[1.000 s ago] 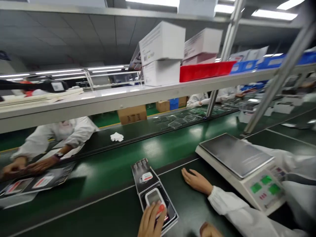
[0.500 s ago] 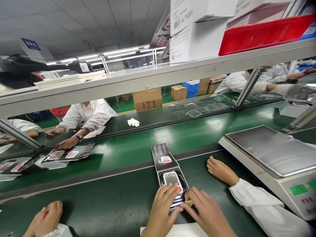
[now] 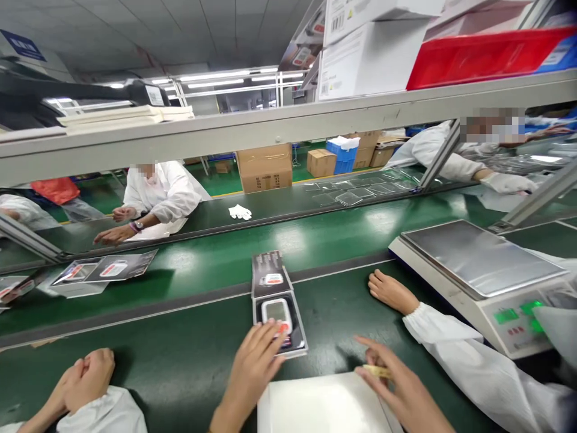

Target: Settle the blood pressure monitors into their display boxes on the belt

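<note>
An open box (image 3: 299,325) with its printed lid (image 3: 269,273) folded back lies on the dark green surface, and a white device (image 3: 276,311) with a grey screen sits inside. My left hand (image 3: 258,358) rests over the near left part of the box, fingers spread across the device's lower end. To the right, clear of the box, my right hand (image 3: 394,382) pinches a small yellowish piece (image 3: 377,371). Below and between both hands is a white pad (image 3: 322,403).
A scale (image 3: 480,258) stands at the right, near another person's hand (image 3: 392,290). Another person's clasped hands (image 3: 88,377) rest at the lower left. Across the green belt (image 3: 216,258) lie a white glove (image 3: 240,211) and open boxes (image 3: 110,269). A shelf (image 3: 270,125) spans above.
My right hand has moved right, away from the box, with the yellowish piece. The box and my left hand now appear further left in view. The batteries are now mostly covered by my left hand.
</note>
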Available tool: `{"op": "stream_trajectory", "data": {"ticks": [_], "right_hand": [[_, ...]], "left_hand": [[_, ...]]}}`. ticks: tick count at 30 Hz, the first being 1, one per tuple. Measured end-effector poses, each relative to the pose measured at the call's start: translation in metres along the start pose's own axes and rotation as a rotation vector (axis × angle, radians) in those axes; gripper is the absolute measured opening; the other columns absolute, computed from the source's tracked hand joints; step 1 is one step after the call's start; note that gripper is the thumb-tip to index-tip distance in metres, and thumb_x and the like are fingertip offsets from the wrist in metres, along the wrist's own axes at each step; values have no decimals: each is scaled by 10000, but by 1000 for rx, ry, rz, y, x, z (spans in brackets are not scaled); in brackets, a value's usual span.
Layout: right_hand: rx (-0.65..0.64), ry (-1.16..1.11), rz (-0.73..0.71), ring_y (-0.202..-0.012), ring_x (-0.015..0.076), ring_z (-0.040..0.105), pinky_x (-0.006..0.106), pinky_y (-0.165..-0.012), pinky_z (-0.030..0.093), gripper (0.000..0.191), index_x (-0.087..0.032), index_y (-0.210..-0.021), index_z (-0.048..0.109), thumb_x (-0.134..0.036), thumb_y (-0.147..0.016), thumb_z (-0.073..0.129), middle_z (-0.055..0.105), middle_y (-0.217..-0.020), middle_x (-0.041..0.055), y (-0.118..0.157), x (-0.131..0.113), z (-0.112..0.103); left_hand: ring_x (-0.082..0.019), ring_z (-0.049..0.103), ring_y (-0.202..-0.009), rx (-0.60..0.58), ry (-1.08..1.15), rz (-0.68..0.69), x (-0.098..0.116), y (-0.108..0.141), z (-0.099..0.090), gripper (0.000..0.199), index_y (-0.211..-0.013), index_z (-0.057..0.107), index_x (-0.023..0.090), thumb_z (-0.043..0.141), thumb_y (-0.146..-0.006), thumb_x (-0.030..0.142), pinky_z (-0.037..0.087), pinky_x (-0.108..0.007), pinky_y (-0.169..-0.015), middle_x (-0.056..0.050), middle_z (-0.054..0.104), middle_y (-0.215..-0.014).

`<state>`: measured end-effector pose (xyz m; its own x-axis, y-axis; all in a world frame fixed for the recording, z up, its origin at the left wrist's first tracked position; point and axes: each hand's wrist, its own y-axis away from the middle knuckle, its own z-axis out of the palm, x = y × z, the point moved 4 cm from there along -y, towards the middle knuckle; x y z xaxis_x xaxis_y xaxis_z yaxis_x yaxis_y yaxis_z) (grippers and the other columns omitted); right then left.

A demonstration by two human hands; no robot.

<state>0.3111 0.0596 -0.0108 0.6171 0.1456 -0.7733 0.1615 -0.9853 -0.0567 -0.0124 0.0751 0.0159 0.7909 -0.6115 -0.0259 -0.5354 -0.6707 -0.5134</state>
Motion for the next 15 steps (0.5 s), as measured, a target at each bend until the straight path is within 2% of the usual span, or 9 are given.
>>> {"op": "stream_trajectory", "data": {"ticks": [2,4,6,7,9,10,12,13,15], "right_hand": [[-29,25,57,-836,201,701,287,-756,566,327,-255,-1114,608,-548,-1001,514,685,-974,47,3,15,-20],[-105,63,69,-775,190,669,295,-738,543,277,-255,-952,576,-507,-1010,474,660,-930,31,5,24,-28],[-194,90,64,-741,176,647,293,-733,520,238,-256,-902,543,-441,-1016,447,633,-899,12,5,26,-26],[-222,101,62,-743,173,646,291,-735,512,218,-256,-901,535,-413,-1018,440,628,-903,7,4,26,-23],[-244,126,53,-776,177,653,291,-747,501,191,-255,-900,526,-375,-1021,439,623,-921,6,-1,24,-18],[-245,149,42,-800,183,656,293,-756,497,177,-254,-899,527,-359,-1019,451,623,-931,7,-5,24,-16],[-254,210,1,-850,198,656,303,-784,493,130,-253,-904,542,-320,-1006,496,632,-950,8,-11,23,-15],[-270,236,-25,-869,203,655,307,-795,490,106,-254,-907,554,-297,-998,520,639,-955,6,-13,23,-16],[-309,262,-75,-882,202,653,304,-799,487,71,-258,-924,577,-259,-989,552,651,-961,-3,-16,22,-20]], "left_hand": [[-205,589,-1368,-3,-73,-21,-27,25,-22,470,-1493,485,252,522,-1027,211,563,-446,-1108,-13,647,-1450],[-220,572,-1387,5,-119,-64,-43,39,-42,491,-1491,493,242,551,-1004,206,535,-460,-1138,-28,637,-1462],[-242,536,-1422,43,-124,-123,-35,38,-53,498,-1483,504,227,572,-990,217,512,-477,-1159,-50,611,-1490],[-244,521,-1436,54,-101,-138,-21,32,-51,498,-1483,505,219,570,-989,222,511,-468,-1160,-56,599,-1503],[-211,520,-1436,11,9,-92,23,13,-32,506,-1505,473,198,540,-1005,239,536,-386,-1136,-46,592,-1513],[-192,535,-1423,-41,92,-19,51,2,-15,506,-1516,456,186,513,-1018,258,547,-342,-1117,-37,592,-1514],[-201,576,-1385,-126,254,118,100,-14,23,535,-1498,470,163,516,-1024,405,581,-315,-1066,-36,587,-1517],[-217,586,-1376,-163,301,152,117,-19,42,552,-1481,489,177,534,-1015,469,588,-332,-1062,-29,579,-1523],[-243,613,-1346,-200,355,195,134,-22,72,602,-1465,506,172,568,-989,537,602,-349,-1044,-41,599,-1502]]}}
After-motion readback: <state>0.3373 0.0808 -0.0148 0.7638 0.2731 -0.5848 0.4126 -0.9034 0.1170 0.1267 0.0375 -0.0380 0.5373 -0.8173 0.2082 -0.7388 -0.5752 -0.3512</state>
